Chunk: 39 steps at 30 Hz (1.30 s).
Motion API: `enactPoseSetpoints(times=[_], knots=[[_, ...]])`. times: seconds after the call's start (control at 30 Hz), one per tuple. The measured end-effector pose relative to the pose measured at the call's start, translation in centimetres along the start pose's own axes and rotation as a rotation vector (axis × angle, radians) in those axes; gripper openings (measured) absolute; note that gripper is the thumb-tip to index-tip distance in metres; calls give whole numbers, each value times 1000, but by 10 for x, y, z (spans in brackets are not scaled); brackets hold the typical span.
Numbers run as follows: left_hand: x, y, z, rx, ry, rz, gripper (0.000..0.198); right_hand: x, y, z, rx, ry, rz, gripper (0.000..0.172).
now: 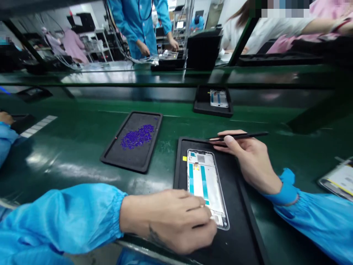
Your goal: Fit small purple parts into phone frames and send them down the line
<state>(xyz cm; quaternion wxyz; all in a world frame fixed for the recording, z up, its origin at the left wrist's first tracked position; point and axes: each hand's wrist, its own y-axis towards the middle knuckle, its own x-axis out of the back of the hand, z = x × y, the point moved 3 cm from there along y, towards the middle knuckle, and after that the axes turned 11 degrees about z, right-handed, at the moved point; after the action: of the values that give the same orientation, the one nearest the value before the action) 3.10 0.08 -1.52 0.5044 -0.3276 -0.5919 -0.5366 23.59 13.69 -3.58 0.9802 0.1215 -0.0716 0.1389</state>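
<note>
A silver phone frame (211,176) with teal adhesive strips and a yellow tab lies in a black tray (234,206) before me. My left hand (176,219) reaches over its lower left part with the fingers curled together. The fingertips are slightly blurred and partly hidden, so what they pinch, if anything, cannot be made out. Above the tray's upper right edge, my right hand (248,158) is closed on black tweezers (242,136), whose tips point left. To the left, a second black tray (132,158) holds many tiny purple pieces (138,137).
Farther back, a small black tray (198,106) carries another phone frame (219,98). A phone part (340,178) lies at the right edge. Another person's hand (6,117) shows at far left, near a white strip (38,126). A person in blue (140,29) stands beyond the green bench.
</note>
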Motion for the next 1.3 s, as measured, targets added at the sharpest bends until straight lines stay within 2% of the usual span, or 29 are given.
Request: enactPoseSetpoints(times=[0.07,0.13,0.2,0.3,0.37,0.47,0.6,0.67,0.77,0.87,0.97,1.17,1.3], knots=[[4,-9,-9,-57,-33,43,18,11,-6,-2,24,-7,-65,33],[3,-19,-19,-62,-26,163,13,23,-14,-4,31,-22,-115,33],[-1,-27,-26,-1,-4,280,10,34,-23,-5,35,-29,-157,35],[-7,-29,-33,82,19,348,6,46,-36,-1,43,-19,-194,38],[-12,-26,-35,115,27,402,13,51,-43,3,41,-24,-199,39],[-21,-22,-34,188,24,506,27,56,-50,10,43,-59,-210,40],[-21,-20,-27,236,10,621,15,63,-56,20,69,-111,-244,43],[-16,-21,-20,244,35,628,11,68,-58,24,88,-125,-269,45],[-7,-24,-3,273,111,571,8,74,-60,29,110,-113,-302,47],[0,-29,25,334,182,488,9,80,-61,32,131,-94,-340,47],[9,-37,69,419,234,396,10,85,-61,30,149,-92,-366,46],[30,-53,192,552,257,316,16,91,-62,27,103,-130,-360,47],[23,-60,268,611,248,313,17,92,-62,31,33,-187,-359,46]])
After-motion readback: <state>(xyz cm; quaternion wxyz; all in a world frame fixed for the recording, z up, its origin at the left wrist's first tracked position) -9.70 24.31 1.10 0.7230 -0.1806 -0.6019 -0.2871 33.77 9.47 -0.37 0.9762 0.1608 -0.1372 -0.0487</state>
